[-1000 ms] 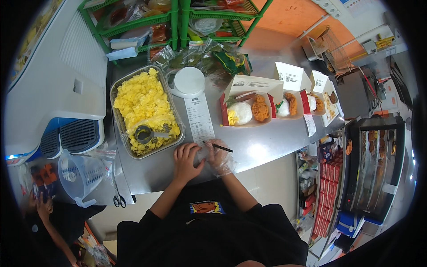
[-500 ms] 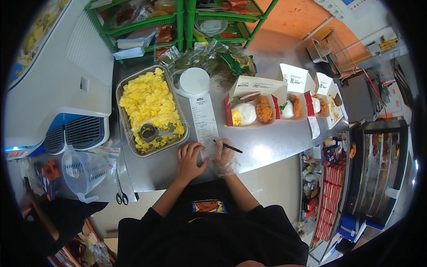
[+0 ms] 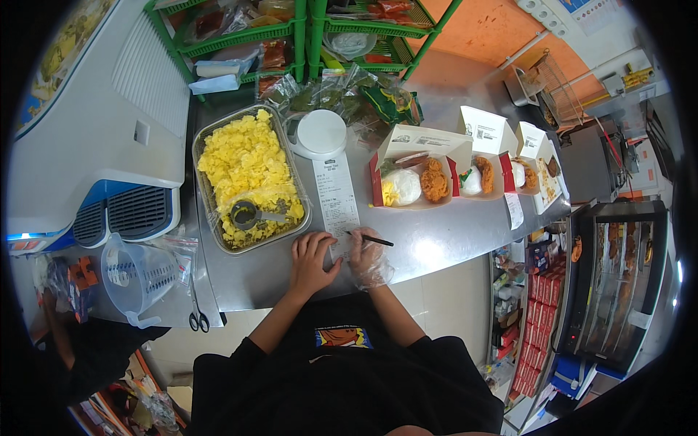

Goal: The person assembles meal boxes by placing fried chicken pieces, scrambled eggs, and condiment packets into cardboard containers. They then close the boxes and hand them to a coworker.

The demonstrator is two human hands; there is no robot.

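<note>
While the left hand (image 3: pixel 311 260) lies flat, pinning the receipt's (image 3: pixel 337 203) near end to the steel counter (image 3: pixel 436 243), the gloved right hand (image 3: pixel 367 260) pinches a pen (image 3: pixel 369 238), seemingly marking it; beyond sit egg tray (image 3: pixel 247 178) and meal boxes (image 3: pixel 418 174).

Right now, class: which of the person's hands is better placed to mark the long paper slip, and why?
Right. The right hand, in a clear glove, holds the pen with its tip at the slip; the bare left hand rests flat on the slip's lower end.

A steel counter (image 3: pixel 436 251) stands before green wire shelves (image 3: pixel 305 29), an orange wall (image 3: pixel 494 29) and pale floor.
</note>
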